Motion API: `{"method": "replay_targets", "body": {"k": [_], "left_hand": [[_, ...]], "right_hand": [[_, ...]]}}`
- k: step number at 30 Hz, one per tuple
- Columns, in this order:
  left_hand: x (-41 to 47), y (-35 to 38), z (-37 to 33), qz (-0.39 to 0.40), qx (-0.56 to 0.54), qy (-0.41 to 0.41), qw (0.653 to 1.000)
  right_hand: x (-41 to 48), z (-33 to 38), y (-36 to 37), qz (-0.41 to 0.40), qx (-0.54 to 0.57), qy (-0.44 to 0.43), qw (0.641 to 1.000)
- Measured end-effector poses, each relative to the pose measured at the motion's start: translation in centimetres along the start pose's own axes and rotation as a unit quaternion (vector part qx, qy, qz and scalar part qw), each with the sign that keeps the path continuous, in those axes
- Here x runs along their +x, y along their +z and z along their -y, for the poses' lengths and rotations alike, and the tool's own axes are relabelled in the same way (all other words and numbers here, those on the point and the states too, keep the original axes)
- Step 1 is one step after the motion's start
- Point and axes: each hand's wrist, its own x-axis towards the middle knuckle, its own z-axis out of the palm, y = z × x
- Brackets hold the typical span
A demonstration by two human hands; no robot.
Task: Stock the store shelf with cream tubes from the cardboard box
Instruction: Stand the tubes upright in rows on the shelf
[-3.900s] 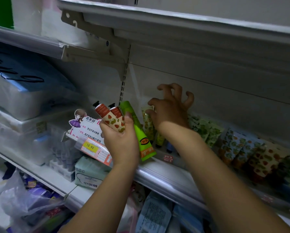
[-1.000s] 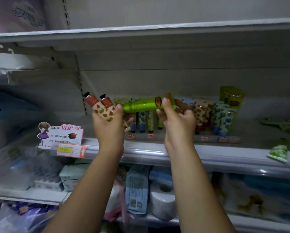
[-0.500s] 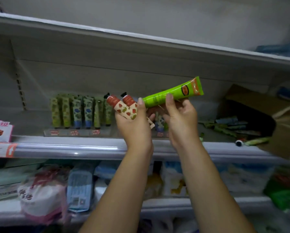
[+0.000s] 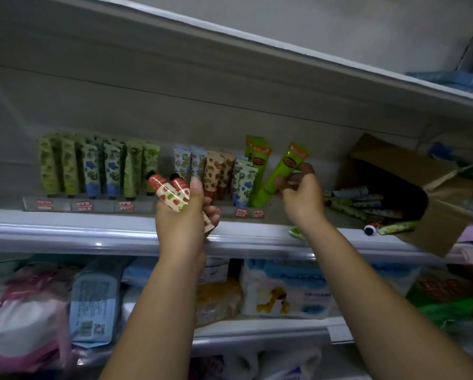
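At centre right of the frame, the right hand [image 4: 301,196] pinches a bright green cream tube [image 4: 280,174] between thumb and fingertips. The tube leans, with its lower end close to the shelf board just beside two matching green tubes [image 4: 258,157] standing at the back. At centre, the left hand [image 4: 182,220] is closed around two strawberry-print tubes [image 4: 172,194], held in front of the shelf rail [image 4: 92,234] with their caps pointing to the upper left.

The standing tubes [image 4: 101,165] balance on narrow caps in tight rows, so a green tube let go while leaning would probably fall and topple its neighbours. The two tubes bunched in one fist could slide loose if that hand joins in. At right, the cardboard box [image 4: 394,165] lies on its side with tubes spilling out. One loose tube [image 4: 394,227] lies at the shelf's front lip, and a brush of the forearm might roll it off.

Whether the green tube's lower end touches the board cannot be told. The box interior is dark, the price labels and tube lettering are blurred, and the goods on the lower shelves are smeared.
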Motion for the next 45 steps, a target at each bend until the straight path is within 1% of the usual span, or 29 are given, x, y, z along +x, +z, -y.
{"method": "replay_targets", "body": {"k": [4, 6, 10, 12, 17, 22, 27, 30, 32, 34, 35, 37, 39, 41, 43, 45], "left_hand": [[-0.2, 0.6, 0.1, 0.037, 0.023, -0.015, 0.999], [-0.3, 0.8, 0.5, 0.049, 0.026, -0.034, 0.998], [0.3, 0.8, 1.2, 0.042, 0.023, -0.096, 0.994], [0.6, 0.9, 1.2, 0.049, 0.014, -0.113, 0.992], [0.8, 1.2, 1.3, 0.066, 0.014, -0.099, 0.993], [0.4, 1.6, 1.4, 0.085, -0.009, -0.112, 0.99], [0.2, 1.4, 1.3, 0.078, -0.035, -0.116, 0.99], [0.4, 1.1, 1.3, 0.071, -0.024, -0.098, 0.992], [0.5, 0.9, 1.3, 0.068, -0.026, -0.089, 0.993], [0.4, 0.8, 1.2, 0.065, -0.044, -0.08, 0.994], [0.4, 0.7, 1.2, 0.063, -0.049, -0.073, 0.994], [0.4, 0.4, 1.2, 0.059, -0.052, -0.06, 0.995], [0.3, 0.2, 1.3, 0.059, -0.052, -0.052, 0.996], [0.3, 0.0, 1.4, 0.061, -0.056, -0.049, 0.995], [0.1, -0.3, 1.4, 0.057, -0.056, -0.049, 0.996], [0.1, -0.5, 1.3, 0.054, -0.053, -0.045, 0.996]], "right_hand": [[0.8, 0.4, 0.9, 0.025, 0.012, 0.015, 1.0], [1.0, 0.4, 1.0, 0.036, -0.014, -0.003, 0.999], [0.8, -0.1, 1.3, 0.073, -0.081, -0.029, 0.994], [0.7, -0.4, 1.5, 0.059, -0.1, -0.036, 0.993], [0.6, -0.6, 1.7, 0.025, -0.117, -0.04, 0.992], [0.1, -0.3, 1.9, 0.037, -0.088, -0.043, 0.995], [0.2, -0.3, 1.7, 0.041, -0.097, -0.028, 0.994], [-0.4, 0.0, 1.0, 0.004, -0.092, -0.022, 0.995], [-1.6, 0.6, 0.4, -0.037, -0.078, -0.05, 0.995], [-3.2, 1.6, -0.1, -0.048, -0.044, -0.08, 0.995], [-4.1, 2.2, -0.2, -0.028, -0.022, -0.088, 0.995], [-5.6, 3.5, -0.4, 0.058, 0.007, -0.075, 0.995], [-6.7, 4.8, -0.4, 0.172, 0.016, -0.031, 0.985], [-7.4, 5.5, -0.2, 0.266, 0.015, 0.021, 0.964], [-7.9, 5.7, 0.2, 0.309, 0.02, 0.037, 0.95], [-8.0, 5.9, 0.5, 0.305, 0.041, 0.038, 0.951]]}}
